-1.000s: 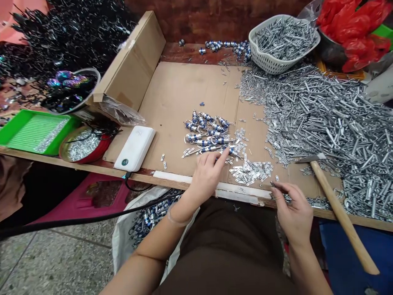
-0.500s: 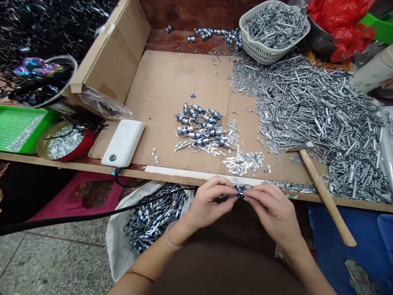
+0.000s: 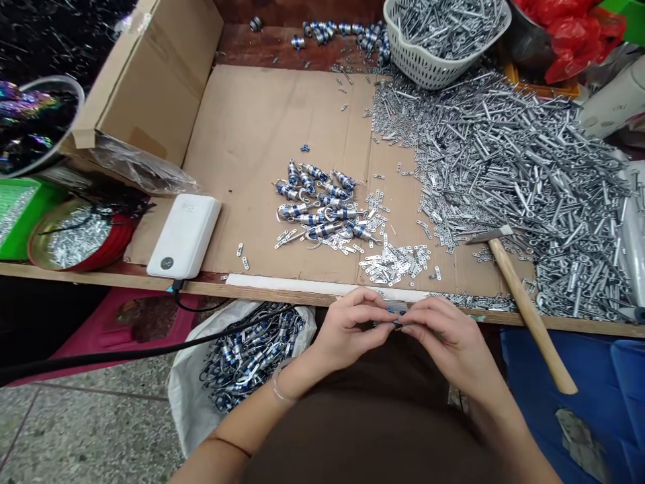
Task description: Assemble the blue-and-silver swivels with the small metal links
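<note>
Both hands have come together since my first frame: the left hand (image 3: 350, 329) and right hand (image 3: 448, 343) meet over the table edge (image 3: 282, 293), their fingers (image 3: 375, 314) closed on a small blue-and-silver metal piece (image 3: 396, 316). Beyond, I see blue-banded fittings (image 3: 317, 202) heaped on cardboard (image 3: 252, 168), beside loose silver links (image 3: 393, 265) and a hammer (image 3: 524, 309).

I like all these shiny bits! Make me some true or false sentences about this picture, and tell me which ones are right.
1. The left hand and right hand pinch a small blue-and-silver piece together. True.
2. The right hand is holding the hammer. False: the hammer lies on the table, apart from the hand.
3. The plastic basket is green. False: it is white.
4. The white sack below the table edge holds blue-and-silver pieces. True.
</note>
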The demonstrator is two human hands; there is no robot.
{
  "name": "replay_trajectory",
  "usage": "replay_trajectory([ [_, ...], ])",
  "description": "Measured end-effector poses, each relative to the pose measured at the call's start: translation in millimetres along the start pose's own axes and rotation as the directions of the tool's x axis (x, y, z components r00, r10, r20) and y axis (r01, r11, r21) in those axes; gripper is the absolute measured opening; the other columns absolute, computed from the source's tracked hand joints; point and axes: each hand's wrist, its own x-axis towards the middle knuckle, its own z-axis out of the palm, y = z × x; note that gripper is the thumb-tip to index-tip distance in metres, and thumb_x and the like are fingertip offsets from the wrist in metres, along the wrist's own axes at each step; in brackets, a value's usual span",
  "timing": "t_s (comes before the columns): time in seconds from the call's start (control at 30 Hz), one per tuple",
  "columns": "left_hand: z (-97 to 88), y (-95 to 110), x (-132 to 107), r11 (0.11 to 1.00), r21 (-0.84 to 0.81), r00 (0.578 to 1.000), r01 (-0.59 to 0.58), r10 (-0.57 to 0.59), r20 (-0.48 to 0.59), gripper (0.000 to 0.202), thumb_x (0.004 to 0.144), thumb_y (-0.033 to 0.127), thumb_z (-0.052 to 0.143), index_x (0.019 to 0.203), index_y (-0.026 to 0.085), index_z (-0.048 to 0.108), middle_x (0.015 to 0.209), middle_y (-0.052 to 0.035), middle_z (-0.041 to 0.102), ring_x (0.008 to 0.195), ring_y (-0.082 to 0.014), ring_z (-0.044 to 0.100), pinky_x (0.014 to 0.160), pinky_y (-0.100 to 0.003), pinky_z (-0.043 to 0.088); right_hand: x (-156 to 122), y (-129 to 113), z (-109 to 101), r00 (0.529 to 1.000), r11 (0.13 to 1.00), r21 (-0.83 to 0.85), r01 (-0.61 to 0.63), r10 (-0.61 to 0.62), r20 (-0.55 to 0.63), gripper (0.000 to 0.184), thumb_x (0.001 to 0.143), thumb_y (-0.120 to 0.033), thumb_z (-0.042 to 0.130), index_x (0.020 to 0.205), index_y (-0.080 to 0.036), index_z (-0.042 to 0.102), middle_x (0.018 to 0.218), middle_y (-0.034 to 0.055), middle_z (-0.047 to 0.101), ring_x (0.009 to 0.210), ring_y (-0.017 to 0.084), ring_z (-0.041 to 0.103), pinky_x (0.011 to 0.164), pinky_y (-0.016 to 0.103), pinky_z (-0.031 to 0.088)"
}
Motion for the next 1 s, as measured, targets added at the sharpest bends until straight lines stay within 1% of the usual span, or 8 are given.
replay_trajectory([
  [0.13,0.5,0,6,0.985,-0.078,0.987,0.153,-0.156,-0.035,0.005,0.073,0.017,0.064,0.076,0.016,0.068,0.078,-0.0043,0.059,0.072,-0.0124,0.058,0.063,-0.023,0.05,-3,9,-3,0.991,0.997,0.025,-0.079,0.081,-0.103,0.015,0.078,-0.027,0.06,0.092,-0.024,0.059,0.089,0.0021,0.059,0.084,0.015,0.057,0.071,0.027,0.048],
  [0.27,3.1,-2,8,0.956,-0.154,0.965,0.248,-0.258,-0.048,0.005,0.072,0.018,0.065,0.075,0.015,0.068,0.08,-0.0051,0.058,0.074,-0.013,0.058,0.061,-0.022,0.049,-6,13,2,0.98,0.989,-0.143,0.036,-0.064,-0.19,0.009,0.079,-0.019,0.058,0.086,-0.024,0.06,0.084,0.0025,0.057,0.083,0.016,0.054,0.071,0.03,0.045],
  [0.4,6.3,-2,6,0.957,-0.139,0.963,0.255,-0.264,-0.053,0.006,0.07,0.016,0.066,0.075,0.016,0.069,0.081,-0.0046,0.057,0.076,-0.0128,0.057,0.064,-0.023,0.049,-6,15,12,0.95,0.965,-0.248,0.081,-0.15,-0.273,0.015,0.078,-0.015,0.058,0.091,-0.022,0.057,0.082,0.0024,0.059,0.079,0.016,0.053,0.071,0.032,0.044],
  [0.53,8.0,0,3,0.973,-0.057,0.973,0.223,-0.226,-0.043,0.005,0.072,0.017,0.065,0.076,0.017,0.068,0.08,-0.004,0.058,0.077,-0.0135,0.058,0.07,-0.026,0.05,-6,16,16,0.956,0.95,-0.288,0.118,-0.187,-0.225,0.021,0.08,-0.014,0.055,0.099,-0.022,0.054,0.086,0.0032,0.061,0.082,0.017,0.052,0.073,0.032,0.043],
  [0.63,8.7,0,-2,0.987,0.049,0.988,0.15,-0.148,-0.043,0.004,0.074,0.017,0.063,0.077,0.017,0.066,0.08,-0.0039,0.057,0.077,-0.0129,0.058,0.069,-0.025,0.05,-9,16,18,0.967,0.949,-0.297,0.105,-0.167,-0.193,0.01,0.082,-0.015,0.052,0.09,-0.021,0.054,0.081,0.0029,0.06,0.08,0.017,0.05,0.073,0.032,0.04],
  [0.73,8.2,-5,-9,0.947,0.317,0.997,-0.051,0.064,-0.031,0.008,0.078,0.017,0.06,0.084,0.018,0.064,0.083,-0.0041,0.058,0.077,-0.0125,0.057,0.069,-0.025,0.05,-12,17,25,0.987,0.965,-0.262,0.0,-0.042,-0.157,0.006,0.085,-0.019,0.048,0.082,-0.02,0.053,0.078,0.0016,0.059,0.077,0.016,0.049,0.072,0.032,0.035],
  [0.87,6.0,-19,-18,0.682,0.645,0.933,-0.345,0.324,0.156,0.019,0.078,0.031,0.062,0.093,0.018,0.061,0.084,-0.0038,0.063,0.088,-0.0185,0.056,0.09,-0.041,0.043,-13,20,38,0.981,0.964,-0.203,-0.171,0.147,-0.126,0.014,0.087,-0.024,0.045,0.077,-0.021,0.054,0.076,-0.0011,0.059,0.076,0.014,0.05,0.074,0.031,0.03],
  [1.0,6.6,-30,-23,0.544,0.764,0.932,-0.348,0.291,0.218,0.017,0.081,0.026,0.059,0.096,0.017,0.06,0.087,-0.002,0.065,0.096,-0.0198,0.054,0.105,-0.048,0.025,-10,21,47,0.955,0.929,-0.256,-0.267,0.22,-0.201,0.015,0.085,-0.027,0.048,0.077,-0.022,0.059,0.076,-0.0012,0.06,0.078,0.016,0.049,0.077,0.033,0.026],
])
